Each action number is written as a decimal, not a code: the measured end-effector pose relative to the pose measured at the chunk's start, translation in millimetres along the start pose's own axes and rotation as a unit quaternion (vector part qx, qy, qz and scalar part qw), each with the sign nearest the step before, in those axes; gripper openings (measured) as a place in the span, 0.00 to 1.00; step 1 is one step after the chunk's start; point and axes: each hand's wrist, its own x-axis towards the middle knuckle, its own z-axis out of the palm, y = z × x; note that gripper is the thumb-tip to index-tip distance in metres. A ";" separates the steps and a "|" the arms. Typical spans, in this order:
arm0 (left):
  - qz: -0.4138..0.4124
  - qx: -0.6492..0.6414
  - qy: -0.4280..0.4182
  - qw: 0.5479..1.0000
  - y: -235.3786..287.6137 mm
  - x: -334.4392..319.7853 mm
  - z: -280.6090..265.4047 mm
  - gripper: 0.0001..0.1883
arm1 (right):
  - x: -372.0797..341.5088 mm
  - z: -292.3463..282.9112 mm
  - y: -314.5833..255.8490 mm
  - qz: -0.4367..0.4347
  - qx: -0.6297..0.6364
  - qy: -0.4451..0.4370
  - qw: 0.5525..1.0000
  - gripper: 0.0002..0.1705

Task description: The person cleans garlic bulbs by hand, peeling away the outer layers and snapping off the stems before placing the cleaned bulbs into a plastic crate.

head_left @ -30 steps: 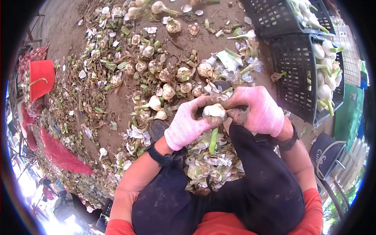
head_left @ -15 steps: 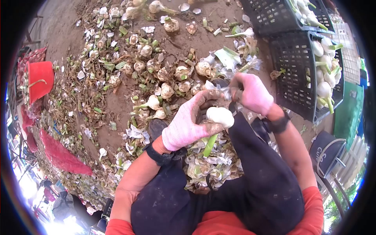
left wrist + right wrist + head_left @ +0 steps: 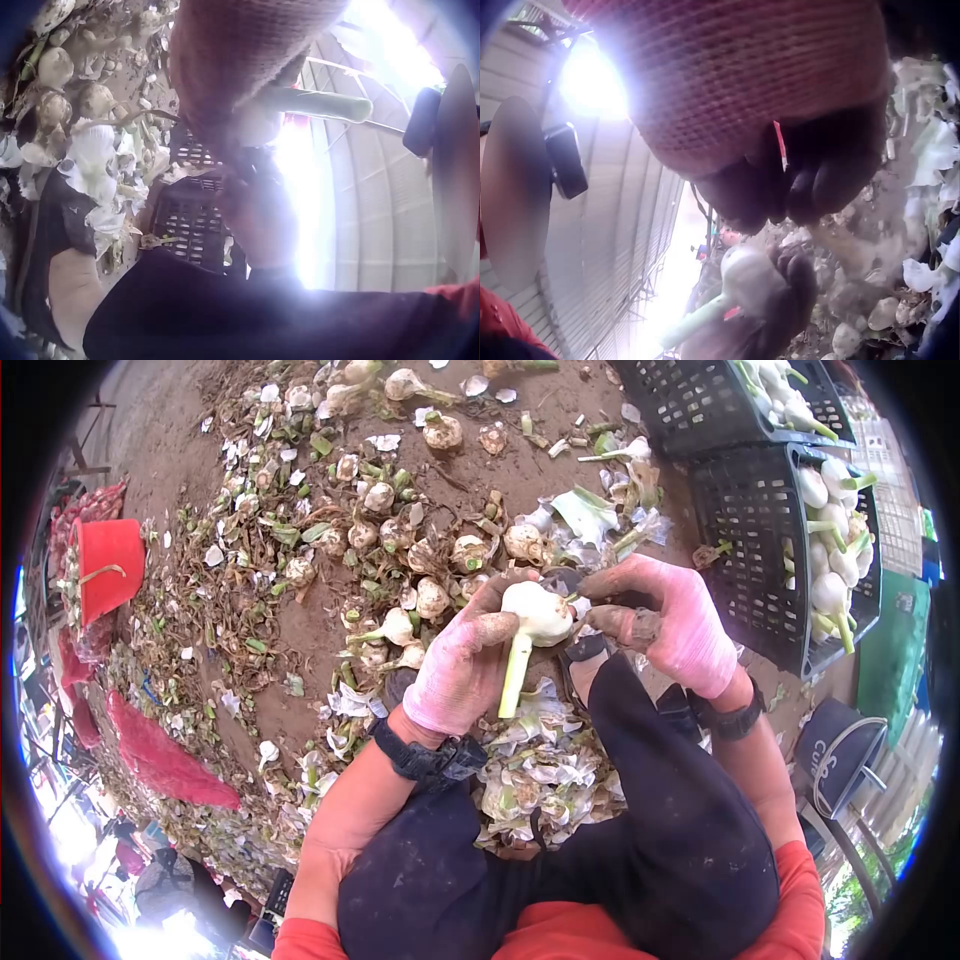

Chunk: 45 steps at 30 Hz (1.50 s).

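Observation:
A white garlic bulb (image 3: 538, 612) with a thick green stem is in my left hand (image 3: 462, 665), fingers behind it and thumb across its near side. The stem points down towards my lap. My right hand (image 3: 668, 622) is just right of the bulb, thumb and forefinger apart, fingertips close to its side. Both hands wear pink gloves with soil-darkened fingers. In the right wrist view the bulb (image 3: 751, 276) lies below the right hand's bent fingers. The left wrist view shows the cut stem (image 3: 322, 103) sticking out past the left glove.
Black crates (image 3: 745, 550) of white garlic stand at the right. Unpeeled bulbs (image 3: 432, 598) and scraps cover the soil ahead and to the left. Peeled skins (image 3: 540, 785) are heaped between my knees. A red bucket (image 3: 108, 570) lies far left.
The left hand has turned the bulb so its stem swings left and faces up more. The right hand pulled away up and right, then came back beside the bulb.

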 end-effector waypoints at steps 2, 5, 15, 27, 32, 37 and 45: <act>-0.009 -0.003 0.002 1.000 0.0 0.0 3.5 0.33 | 1.3 1.5 -8.1 -0.001 -0.027 -0.003 1.000 0.14; 0.006 0.079 0.028 0.996 0.9 -3.0 10.3 0.34 | 3.6 6.0 -17.7 0.017 -0.029 -0.020 0.999 0.13; 0.067 0.274 0.069 0.957 0.0 -6.6 14.0 0.25 | 0.9 15.1 -3.8 -0.091 -0.156 -0.016 0.983 0.09; 0.043 0.165 0.033 0.985 1.2 -6.9 3.6 0.29 | 10.5 10.1 -3.4 0.089 -0.001 -0.052 0.995 0.10; 0.027 0.154 0.044 0.987 2.3 -5.0 5.7 0.36 | 6.5 9.1 -1.0 0.020 0.020 -0.065 0.997 0.14; 0.017 0.179 0.021 0.984 0.9 -4.7 2.5 0.35 | 7.5 7.4 -2.4 0.018 -0.039 -0.048 0.998 0.12; -0.019 0.036 0.000 0.999 -4.6 3.9 -8.6 0.33 | 8.2 -4.0 42.0 -0.114 -0.203 0.058 0.971 0.30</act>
